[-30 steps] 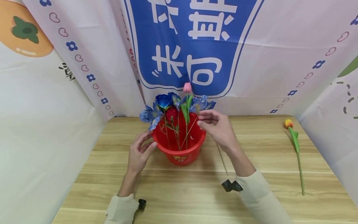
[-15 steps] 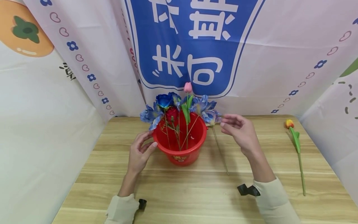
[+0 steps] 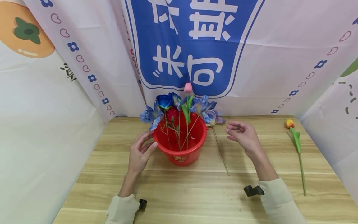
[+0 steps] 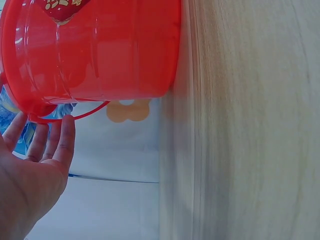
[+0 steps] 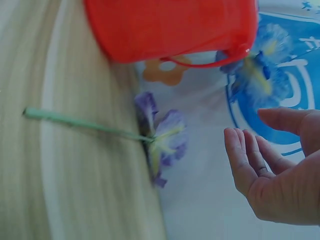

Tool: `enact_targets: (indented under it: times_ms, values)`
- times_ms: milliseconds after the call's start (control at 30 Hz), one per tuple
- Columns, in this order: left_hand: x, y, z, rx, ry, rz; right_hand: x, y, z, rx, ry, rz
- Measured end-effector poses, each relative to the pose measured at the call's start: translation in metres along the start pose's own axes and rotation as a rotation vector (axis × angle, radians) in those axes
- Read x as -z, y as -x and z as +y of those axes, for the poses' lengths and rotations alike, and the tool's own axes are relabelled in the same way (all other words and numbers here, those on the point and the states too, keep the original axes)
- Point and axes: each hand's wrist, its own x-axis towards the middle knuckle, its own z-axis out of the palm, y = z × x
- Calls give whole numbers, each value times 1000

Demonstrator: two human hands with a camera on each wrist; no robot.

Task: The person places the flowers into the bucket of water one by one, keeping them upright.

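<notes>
A red bucket [image 3: 183, 158] stands on the table with several artificial flowers in it: a blue rose [image 3: 164, 101], a red rose [image 3: 172, 114], a pink tulip [image 3: 188, 88] and blue irises [image 3: 151, 116]. My left hand [image 3: 140, 152] is at the bucket's left rim, its fingertips right at the rim and handle [image 4: 92, 112], fingers mostly straight. To the right of the bucket, a purple iris [image 5: 169, 137] lies on the table, its stem [image 3: 220, 151] towards me. My right hand [image 3: 244, 138] hovers just right of that iris, fingers loosely bent, holding nothing.
An orange-yellow tulip [image 3: 295, 140] with green leaves lies at the table's right side. A printed white cloth [image 3: 260, 77] hangs close behind the wooden table [image 3: 173, 193], and more cloth flanks both sides.
My right hand has moved right, off the bucket's right rim and away from the purple iris, which now shows fully. My left hand stays at the bucket's rim.
</notes>
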Motion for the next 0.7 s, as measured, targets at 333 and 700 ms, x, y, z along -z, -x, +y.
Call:
enact_targets:
  times_ms: [333, 700]
  values:
    - [1, 0, -1, -2, 1, -4, 7, -17, 21, -49, -19, -32]
    - [1, 0, -1, 4, 1, -9, 2, -37, 37, -97, 91, -87]
